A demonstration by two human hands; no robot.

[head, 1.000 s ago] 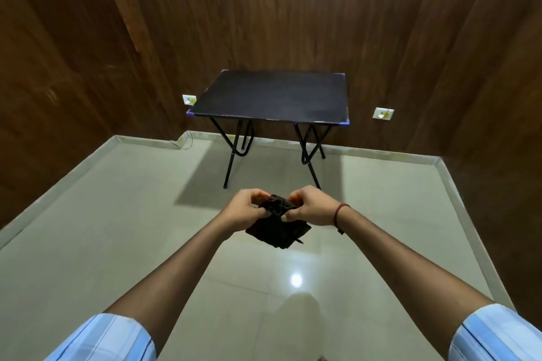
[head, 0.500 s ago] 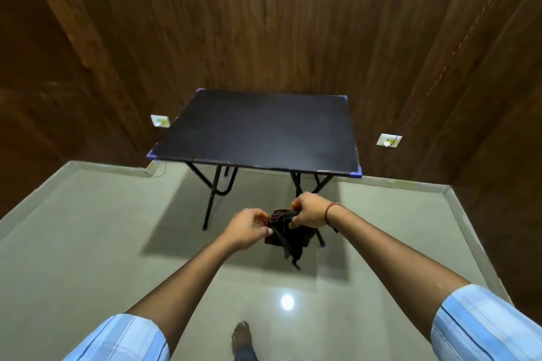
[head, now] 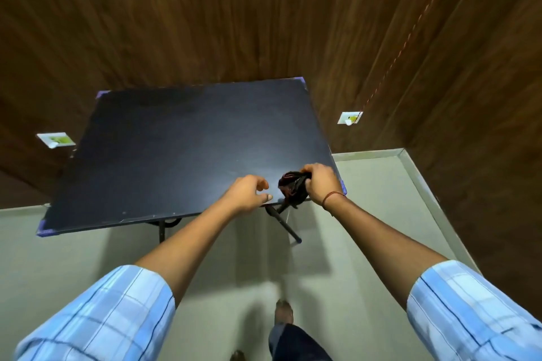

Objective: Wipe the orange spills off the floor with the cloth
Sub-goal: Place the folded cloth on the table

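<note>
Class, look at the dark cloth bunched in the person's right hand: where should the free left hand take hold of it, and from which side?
Grip the loose bunched end of the cloth that sticks out left of the right hand. Bring the left hand in from the left: its fingers already curl open beside that end, and the right hand covers the other side.

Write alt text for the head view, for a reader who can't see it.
Right hand grips a bunched dark cloth above the near right corner of a black folding table; the left hand hovers beside it, fingers curled and empty. Grey floor below shows no orange spills; wood-panelled walls surround.
</note>
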